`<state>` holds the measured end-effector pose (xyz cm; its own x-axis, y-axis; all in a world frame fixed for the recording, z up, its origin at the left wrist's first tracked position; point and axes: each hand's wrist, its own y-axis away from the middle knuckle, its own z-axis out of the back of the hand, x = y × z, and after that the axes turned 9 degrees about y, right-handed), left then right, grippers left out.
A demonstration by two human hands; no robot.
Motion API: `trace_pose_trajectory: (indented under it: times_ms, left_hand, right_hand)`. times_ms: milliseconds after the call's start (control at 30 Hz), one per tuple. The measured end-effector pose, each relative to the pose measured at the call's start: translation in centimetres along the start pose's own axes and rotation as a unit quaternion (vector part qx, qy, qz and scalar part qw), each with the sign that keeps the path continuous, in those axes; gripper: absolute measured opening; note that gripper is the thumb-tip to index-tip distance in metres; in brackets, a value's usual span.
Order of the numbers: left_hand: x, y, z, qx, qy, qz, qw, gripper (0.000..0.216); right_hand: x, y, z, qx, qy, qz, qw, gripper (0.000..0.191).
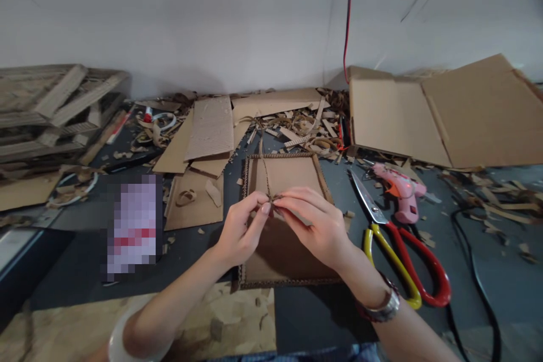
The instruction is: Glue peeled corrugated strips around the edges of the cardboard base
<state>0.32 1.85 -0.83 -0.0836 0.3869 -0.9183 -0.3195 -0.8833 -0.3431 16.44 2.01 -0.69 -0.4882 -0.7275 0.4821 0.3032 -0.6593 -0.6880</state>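
My left hand (248,225) and my right hand (314,220) meet fingertip to fingertip, each pinching a thin braided brown strand (265,172). From my fingers the strand stretches away over the far rim, towards the scraps behind. Under both hands lies a shallow cardboard tray (288,260), a flat rectangular panel with a ridged, corrugated-looking border. My hands hover above its middle and cover part of it. Exactly how the strand runs between the fingertips is too small to make out.
Right of the tray lie scissors (396,260) with red and yellow handles and a pink glue gun (401,189). Cardboard sheets (210,127) and curled scraps (305,127) spread behind. An open cardboard box (394,113) stands back right; a black cable (473,266) runs down the right side.
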Motion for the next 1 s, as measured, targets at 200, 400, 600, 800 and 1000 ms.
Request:
trace_pose_trajectory:
  times_ms: [200,400,600,800,1000]
  left_hand:
    - [0.0,0.15,0.1,0.006,-0.017,0.007,1.0,0.022]
    - [0.04,0.09,0.11,0.005,-0.019,0.009,1.0,0.023]
    - [-0.15,-0.01,0.1,-0.012,-0.014,0.027,0.999,0.027]
    - [-0.07,0.04,0.11,0.005,0.006,0.044,0.999,0.024]
    - [-0.23,-0.24,-0.1,0.025,-0.044,0.035,0.998,0.02]
  right_hand:
    - [-0.02,0.14,-0.1,-0.008,-0.001,0.007,1.0,0.024]
    - [0.01,0.16,0.13,0.017,0.012,0.02,1.0,0.021]
    - [0.42,-0.29,0.29,0.023,0.009,0.008,1.0,0.017]
    - [0.51,-0.36,0.29,-0.015,-0.011,-0.023,1.0,0.024]
    - [0.61,-0.34,0.53,-0.023,-0.028,-0.063,0.997,0.022]
